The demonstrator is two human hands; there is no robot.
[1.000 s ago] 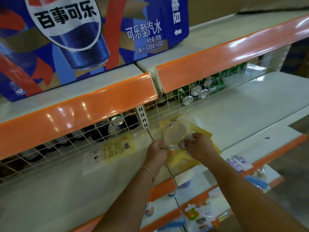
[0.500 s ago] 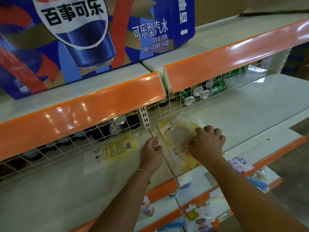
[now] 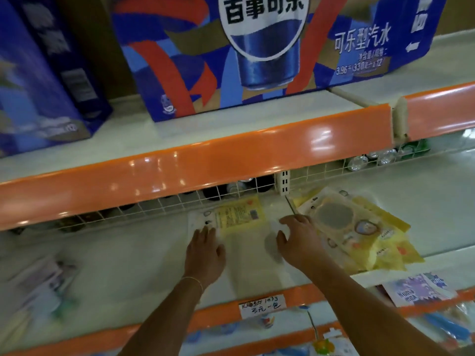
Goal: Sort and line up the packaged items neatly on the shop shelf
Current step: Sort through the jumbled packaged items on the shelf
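The left hand (image 3: 205, 253) lies palm-down on the white shelf (image 3: 115, 255) with its fingers loosely spread, holding nothing; its fingertips reach the near-left corner of a single yellow-and-white packet (image 3: 236, 217) that lies flat toward the far side of the shelf, close to the wire grid (image 3: 159, 204). The right hand (image 3: 298, 242) hovers just to the right of that packet, fingers wide and curled, also empty, with its thumb pointing left toward the packet. Right beside that hand, on the right, a loose pile of yellow packets (image 3: 359, 227) lies fanned out and skewed across the next shelf section, the top one showing a round clear window. The step in hand looks like gathering the lone packet to join or align with the pile. To do it well, the two hands should close on the packet's left and right edges together, slide it flat rather than pinch the thin film, and square its long edge to the grid before the pile is tapped straight. Motion blur softens the packet's near edge, so whether the left fingertips actually press it or merely rest beside it is hard to tell. Above, an orange shelf strip (image 3: 231, 160) carries a blue cola carton (image 3: 257, 52); a handwritten price label (image 3: 262, 305) sits on the near edge.
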